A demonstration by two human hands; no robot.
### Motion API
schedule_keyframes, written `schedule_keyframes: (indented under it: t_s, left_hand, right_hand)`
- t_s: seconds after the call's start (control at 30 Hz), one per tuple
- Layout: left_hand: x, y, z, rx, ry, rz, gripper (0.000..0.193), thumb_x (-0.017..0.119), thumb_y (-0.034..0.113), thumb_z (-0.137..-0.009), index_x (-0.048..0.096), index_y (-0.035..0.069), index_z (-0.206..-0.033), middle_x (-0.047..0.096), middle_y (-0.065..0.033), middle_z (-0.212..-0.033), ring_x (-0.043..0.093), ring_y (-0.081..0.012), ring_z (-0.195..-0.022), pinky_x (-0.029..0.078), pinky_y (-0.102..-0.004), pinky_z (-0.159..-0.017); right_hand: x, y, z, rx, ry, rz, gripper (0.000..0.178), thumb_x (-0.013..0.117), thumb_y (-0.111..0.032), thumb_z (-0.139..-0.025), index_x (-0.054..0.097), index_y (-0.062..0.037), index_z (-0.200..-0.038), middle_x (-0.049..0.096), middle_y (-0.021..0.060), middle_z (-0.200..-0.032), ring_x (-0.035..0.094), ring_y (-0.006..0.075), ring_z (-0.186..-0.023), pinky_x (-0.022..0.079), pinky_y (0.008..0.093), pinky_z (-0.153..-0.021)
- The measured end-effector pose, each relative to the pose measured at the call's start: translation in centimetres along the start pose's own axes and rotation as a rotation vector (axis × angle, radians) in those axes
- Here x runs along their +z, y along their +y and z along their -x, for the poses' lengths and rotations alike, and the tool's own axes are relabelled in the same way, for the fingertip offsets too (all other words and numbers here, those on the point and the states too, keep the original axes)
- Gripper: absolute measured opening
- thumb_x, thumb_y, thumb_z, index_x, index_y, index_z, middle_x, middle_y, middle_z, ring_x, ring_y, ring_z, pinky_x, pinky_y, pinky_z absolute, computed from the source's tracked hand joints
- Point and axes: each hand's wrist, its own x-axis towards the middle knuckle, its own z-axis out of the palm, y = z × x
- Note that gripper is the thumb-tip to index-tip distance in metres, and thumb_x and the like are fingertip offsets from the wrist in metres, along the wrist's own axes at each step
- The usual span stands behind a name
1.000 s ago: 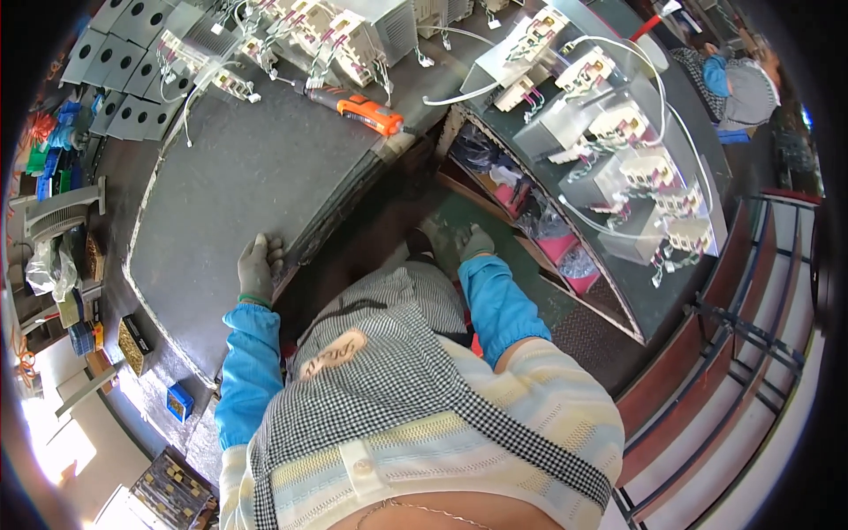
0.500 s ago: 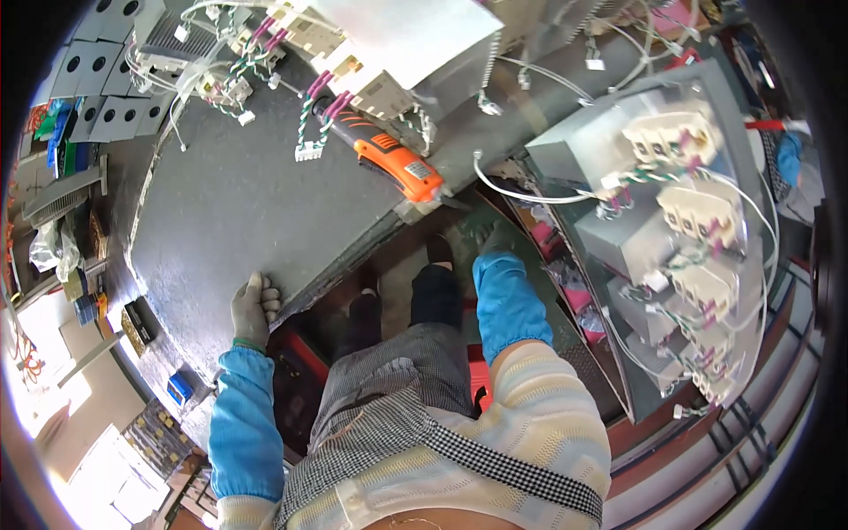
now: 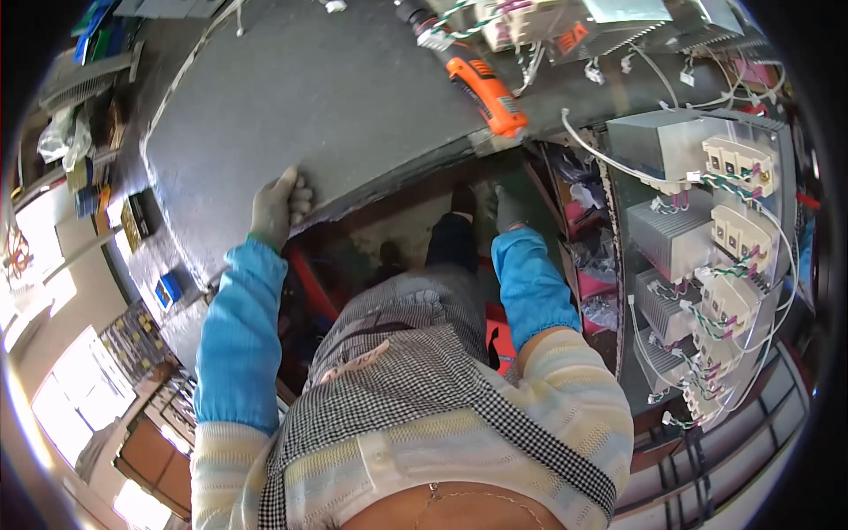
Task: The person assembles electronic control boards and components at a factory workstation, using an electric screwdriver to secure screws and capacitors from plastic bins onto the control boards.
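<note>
My left hand (image 3: 281,208), in a grey glove with a blue sleeve cover, rests near the front edge of the dark bench top (image 3: 265,97). Its fingers curl in and nothing shows in them. Lower than the bench edge, my right hand (image 3: 510,210) hangs over the floor in a matching glove, fingers loosely stretched and apparently holding nothing. An orange and black power screwdriver (image 3: 484,91) lies at the far side of the bench, out of reach of both hands. To the right, finned metal heat sinks (image 3: 676,234) carry cream terminal blocks (image 3: 740,231) with twisted green-white wires.
More heat-sink assemblies (image 3: 609,35) with loose white connectors stand along the bench's far side. Beside my right arm are shelves (image 3: 594,256) holding pink and clear bags. A small blue box (image 3: 168,290) sits left of my left sleeve. Red items (image 3: 499,340) show below my right arm.
The view has shifted, so the bench and screwdriver appear higher and farther right. My left hand stays on the bench near its edge, and my right hand still hangs low. Nothing has been picked up.
</note>
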Motion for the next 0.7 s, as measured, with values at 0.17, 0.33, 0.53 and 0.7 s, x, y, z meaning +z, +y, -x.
schedule_keyframes:
  t_s: [0.17,0.33,0.53,0.7]
  left_hand:
    - [-0.5,-0.3,-0.3,0.017,-0.035,0.045,0.036,0.065,0.041,-0.105,0.065,0.005,-0.100,0.067,-0.0051,-0.080,0.057,-0.0116,-0.056,0.043,-0.0249,-0.047]
    - [-1.3,-1.0,-0.5,0.075,-0.080,0.079,0.035,0.066,0.037,-0.105,0.067,0.002,-0.103,0.073,-0.0094,-0.088,0.062,-0.0122,-0.060,0.049,-0.0252,-0.050]
    - [-1.7,-3.2,1.8,0.220,-0.126,0.196,0.034,0.064,0.030,-0.106,0.066,-0.001,-0.120,0.075,-0.0106,-0.103,0.070,-0.0154,-0.080,0.058,-0.0254,-0.067]
    - [-7.9,-12.5,4.0,0.216,-0.509,0.597,0.043,0.063,0.031,-0.106,0.060,0.001,-0.137,0.070,-0.0156,-0.126,0.069,-0.0245,-0.108,0.060,-0.0365,-0.089]
  right_hand:
    - [1.1,2.8,4.8,-0.013,0.023,0.425,0.025,0.066,-0.027,-0.104,0.071,-0.0067,-0.118,0.073,0.0060,-0.112,0.071,0.0207,-0.091,0.061,0.0374,-0.076]
    - [0.8,2.8,7.2,-0.030,0.048,0.558,0.030,0.067,-0.028,-0.103,0.070,-0.0046,-0.121,0.072,0.0069,-0.110,0.071,0.0214,-0.091,0.061,0.0380,-0.076]
    - [1.1,1.8,10.4,-0.194,0.006,0.508,0.032,0.065,-0.026,-0.104,0.065,-0.0044,-0.127,0.070,0.0104,-0.112,0.070,0.0240,-0.094,0.059,0.0389,-0.079]
    - [6.1,1.7,18.2,-0.372,-0.041,0.412,0.032,0.063,-0.025,-0.104,0.064,-0.0057,-0.130,0.069,0.0105,-0.114,0.069,0.0237,-0.099,0.059,0.0385,-0.084]
